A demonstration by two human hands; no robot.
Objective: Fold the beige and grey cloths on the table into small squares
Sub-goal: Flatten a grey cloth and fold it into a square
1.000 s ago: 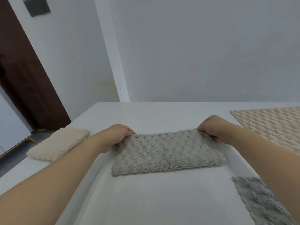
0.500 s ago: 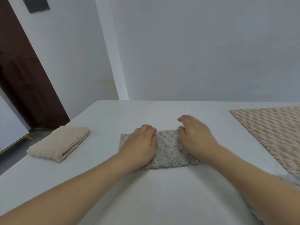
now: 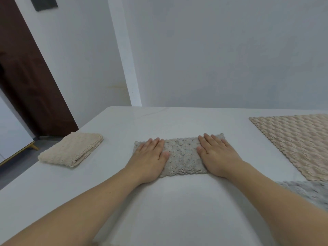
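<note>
Forearms reach in from six o'clock across the white table (image 3: 177,210). At centre, the left hand (image 3: 148,157) and right hand (image 3: 217,155) lie flat, fingers open, gripping nothing, pressing one folded grey bobble-textured cloth (image 3: 182,155). Another grey cloth (image 3: 312,194) lies at four o'clock, one folded beige cloth (image 3: 71,150) at nine, one spread beige cloth (image 3: 298,142) at two.

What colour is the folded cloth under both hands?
Grey, with a bumpy bubble texture. The folded grey cloth shows best in the head view, the only one.
</note>
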